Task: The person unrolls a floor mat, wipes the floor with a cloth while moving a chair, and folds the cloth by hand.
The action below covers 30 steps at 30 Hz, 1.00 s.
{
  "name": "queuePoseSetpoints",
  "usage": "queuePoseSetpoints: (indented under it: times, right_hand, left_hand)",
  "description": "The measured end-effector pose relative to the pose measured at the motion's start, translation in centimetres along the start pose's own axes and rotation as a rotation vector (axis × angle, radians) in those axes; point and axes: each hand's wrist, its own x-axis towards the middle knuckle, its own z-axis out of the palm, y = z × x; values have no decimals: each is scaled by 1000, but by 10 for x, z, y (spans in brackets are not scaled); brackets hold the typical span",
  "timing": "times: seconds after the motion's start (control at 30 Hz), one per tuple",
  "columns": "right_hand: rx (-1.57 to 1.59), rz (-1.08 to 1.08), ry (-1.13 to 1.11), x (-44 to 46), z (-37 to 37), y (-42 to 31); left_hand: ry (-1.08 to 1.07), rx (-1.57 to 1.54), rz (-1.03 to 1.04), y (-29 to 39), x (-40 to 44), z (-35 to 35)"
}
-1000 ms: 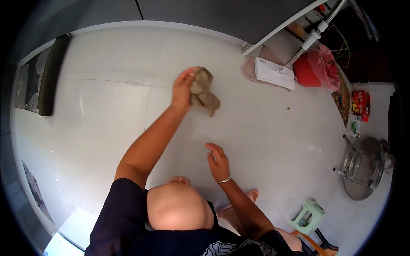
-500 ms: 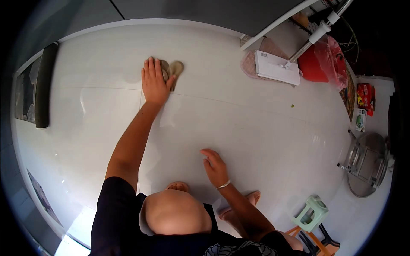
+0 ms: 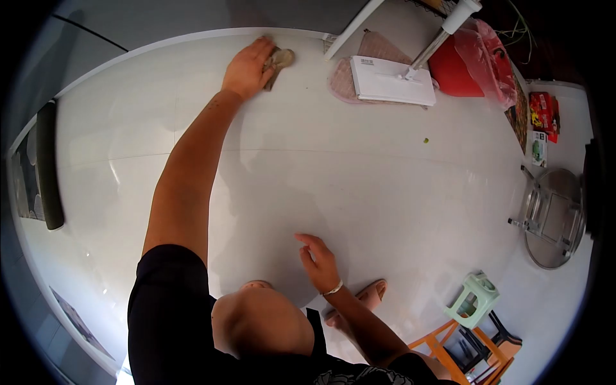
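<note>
My left hand (image 3: 248, 69) presses a crumpled brownish-green cloth (image 3: 277, 63) onto the pale tiled floor (image 3: 359, 192), close to the base of the grey cabinet. Part of the cloth sticks out on the thumb side; the rest is hidden beneath my fingers. Near my knees, my right hand (image 3: 317, 262) hangs above the floor with a bracelet (image 3: 333, 289) at its wrist. Its thumb and index finger are apart, and nothing is held in it.
A white flat mop (image 3: 393, 81) lies over a pinkish mat beside a red bin (image 3: 454, 67). Grey cabinet fronts (image 3: 192, 22) border the far side. At right are a folded metal stool (image 3: 553, 218) and a green plastic stool (image 3: 473, 299). A rolled mat (image 3: 49, 167) lies left.
My left hand has slid the cloth farther away across the floor, up to the cabinet base. The view has shifted with my head; my right hand stays near my knees.
</note>
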Motion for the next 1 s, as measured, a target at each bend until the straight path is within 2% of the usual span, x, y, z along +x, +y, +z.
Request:
queuePoseSetpoints:
  times: [0.1, 0.17, 0.23, 0.43, 0.5, 0.57, 0.6, 0.67, 0.7, 0.8, 0.83, 0.9, 0.97, 1.0]
  right_hand:
    - [18, -20, 40, -5, -2, 4]
    - [37, -32, 55, -7, -2, 6]
    - [22, -48, 65, -9, 0, 9]
    - [39, -36, 41, -17, 6, 7]
    - [45, -18, 31, -20, 8, 5]
    - [5, -22, 17, -21, 9, 4]
    - [-1, -26, 22, -20, 11, 5]
    - [-25, -113, 58, -23, 13, 8]
    - [-27, -108, 60, -24, 11, 7]
    - [81, -82, 142, -12, -3, 0]
    - [27, -76, 195, 0, -16, -6]
    - [-47, -94, 318, 30, -42, -23]
    - [-302, -304, 419, 77, -70, -24]
    - [-361, -307, 450, 101, -81, -29]
  left_hand:
    - [-70, -142, 120, 28, 3, 5]
    - [-94, -175, 303, 44, 1, 7]
    - [-152, -232, 303, 61, -5, 3]
    - [-296, -433, 486, 124, -58, 7]
    - [-336, -584, 461, 153, -86, 11]
    - [-493, -800, 265, 176, -101, 2]
    - [-487, -801, 270, 182, -100, -3]
    - [-499, -916, -301, 191, -98, -14]
    - [-355, -1040, -355, 189, -94, -20]
    - [-124, -912, -423, 153, -81, -24]
    - [-49, -895, -463, 138, -77, -27]
    - [102, -672, -441, 108, -72, -31]
    - [85, -519, -447, 89, -75, -33]
    - [43, -485, -429, 85, -78, -32]
